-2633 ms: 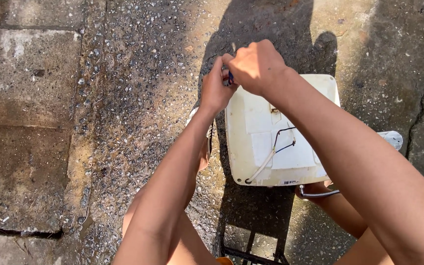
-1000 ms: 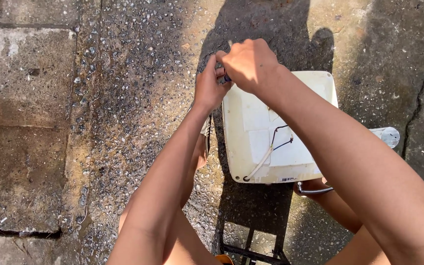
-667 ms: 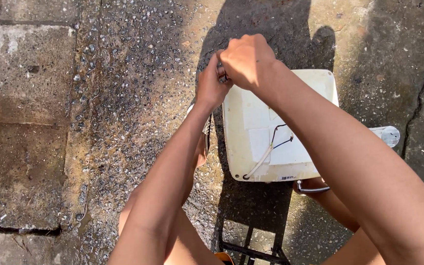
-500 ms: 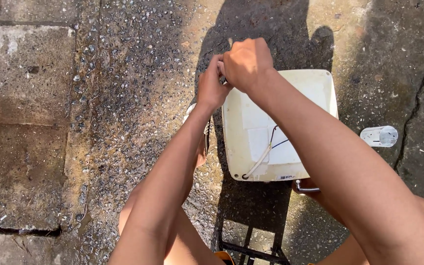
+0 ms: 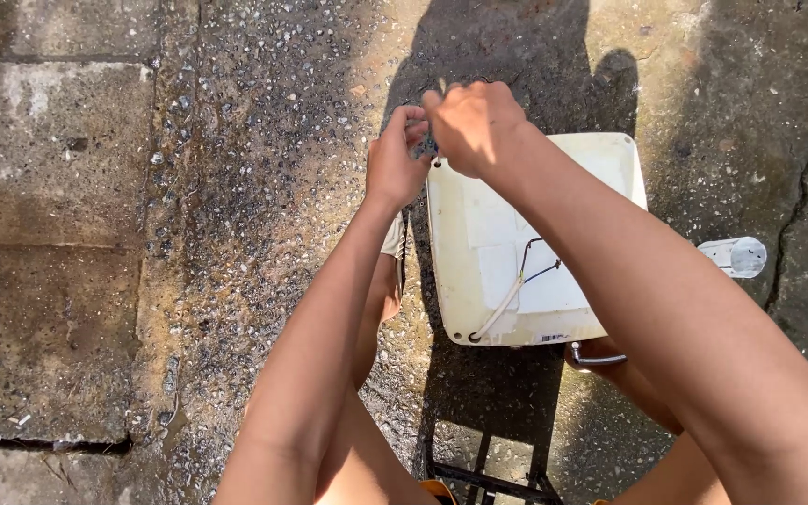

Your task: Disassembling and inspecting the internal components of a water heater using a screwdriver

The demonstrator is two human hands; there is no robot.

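Nearest the camera, a dark metal frame stands on the ground between the person's knees, partly in shadow. Just beyond it lies a white plastic panel, flat on the wet concrete ground, with thin wires running across its face to a hole near the close edge. A curved metal piece shows just beside the panel's near right corner. A small clear plastic cap lies on the ground to the right, apart from the panel.

At the panel's far left corner both hands meet. The left hand has its fingers curled and pinched on a small dark part at that corner. The right hand is closed in a loose fist over the same spot; what its fingers grip cannot be told, as the knuckles hide it.

Risk, as judged: the dark part is small and the ground is wet and pebbled, so a slip of the pinch could drop it among the gravel, where it would be hard to find. Pressure on one corner could also tilt the panel and strain the loose wires.
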